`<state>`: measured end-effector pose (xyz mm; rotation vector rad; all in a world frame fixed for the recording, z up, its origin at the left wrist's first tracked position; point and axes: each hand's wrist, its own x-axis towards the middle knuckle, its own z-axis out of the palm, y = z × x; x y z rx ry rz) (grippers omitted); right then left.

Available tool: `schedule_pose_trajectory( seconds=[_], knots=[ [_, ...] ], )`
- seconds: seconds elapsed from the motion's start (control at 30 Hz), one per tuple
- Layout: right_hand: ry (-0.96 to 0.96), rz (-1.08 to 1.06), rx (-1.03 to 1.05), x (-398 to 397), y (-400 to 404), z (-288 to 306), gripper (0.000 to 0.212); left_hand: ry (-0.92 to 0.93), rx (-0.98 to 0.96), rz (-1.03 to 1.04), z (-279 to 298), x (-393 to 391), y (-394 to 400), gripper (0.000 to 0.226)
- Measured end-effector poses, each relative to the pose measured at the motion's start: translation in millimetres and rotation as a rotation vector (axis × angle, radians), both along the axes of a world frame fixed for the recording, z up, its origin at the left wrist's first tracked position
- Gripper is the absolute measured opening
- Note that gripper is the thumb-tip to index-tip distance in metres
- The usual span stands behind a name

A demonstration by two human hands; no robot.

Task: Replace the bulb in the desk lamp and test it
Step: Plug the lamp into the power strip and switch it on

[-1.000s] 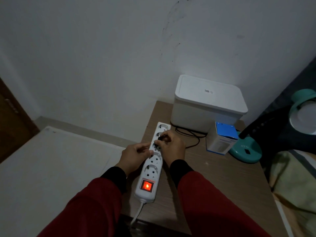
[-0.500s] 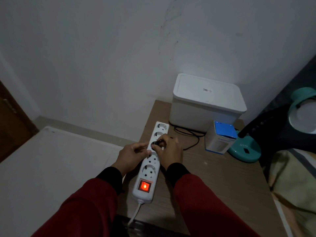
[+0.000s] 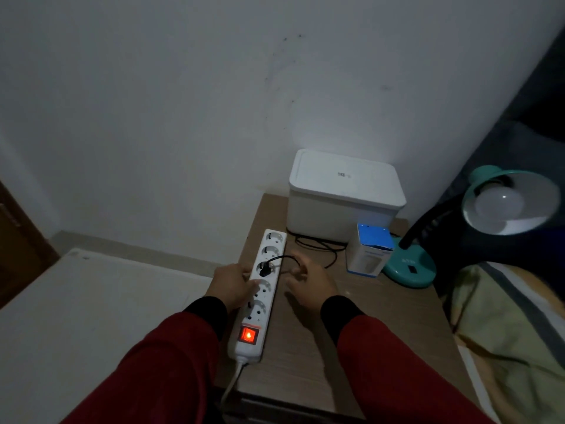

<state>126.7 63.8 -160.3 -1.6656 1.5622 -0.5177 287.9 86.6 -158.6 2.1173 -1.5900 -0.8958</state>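
Note:
A white power strip (image 3: 258, 304) lies on the wooden table (image 3: 382, 325), its red switch (image 3: 248, 334) glowing. A black plug (image 3: 265, 268) sits in the strip's third socket, its cord running right. My left hand (image 3: 234, 285) rests on the strip's left edge with the thumb across a socket. My right hand (image 3: 308, 284) hovers just right of the strip, fingers spread, holding nothing. The teal desk lamp (image 3: 409, 269) stands at the right; its shade (image 3: 513, 200) faces me with a white bulb (image 3: 501, 206) in it, unlit.
A white lidded box (image 3: 342, 194) stands against the wall at the table's back. A small blue-and-white bulb carton (image 3: 371, 252) stands between it and the lamp base. Bedding (image 3: 513, 325) lies to the right, pale floor to the left.
My right hand has let go of the black plug, which now sits in the socket, and moved right with fingers spread. The view has tilted, showing more of the lamp shade.

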Motion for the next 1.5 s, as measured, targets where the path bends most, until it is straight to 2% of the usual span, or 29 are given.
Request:
schedule_pose_trajectory(
  seconds=[0.13,0.27,0.37,0.5,0.77,0.93,1.03,1.2,1.3,1.4,1.5],
  knots=[
    [0.316,-0.014,0.102,-26,-4,17,0.032,-0.219,0.073,-0.047,12,-2,-5,0.046],
    [0.613,0.096,0.102,-52,-10,36,0.018,-0.376,0.034,-0.11,32,-16,-16,0.04],
    [0.773,0.15,0.083,-74,-12,44,0.026,-0.461,0.012,-0.166,50,-37,-23,0.04],
    [0.846,0.165,0.048,-109,-14,59,0.031,-0.53,-0.034,-0.259,66,-78,-35,0.032],
    [0.826,-0.018,-0.013,-190,-25,63,0.038,-0.541,-0.102,-0.457,63,-186,-57,0.031],
    [0.671,-0.129,-0.061,-234,-29,33,0.04,-0.433,-0.129,-0.587,33,-249,-68,0.034],
    [0.592,-0.14,-0.116,-248,-31,2,0.049,-0.357,-0.155,-0.624,5,-275,-70,0.037],
    [0.536,-0.137,-0.232,-257,-38,-48,0.064,-0.388,-0.274,-0.634,-39,-287,-69,0.069],
    [0.503,-0.168,-0.299,-259,-42,-66,0.063,-0.325,-0.354,-0.609,-64,-283,-68,0.07],
    [0.503,-0.233,-0.419,-257,-44,-79,0.053,-0.238,-0.439,-0.57,-83,-281,-66,0.07],
    [0.468,-0.31,-0.478,-254,-43,-84,0.045,-0.211,-0.377,-0.555,-93,-280,-71,0.069]
  ],
)
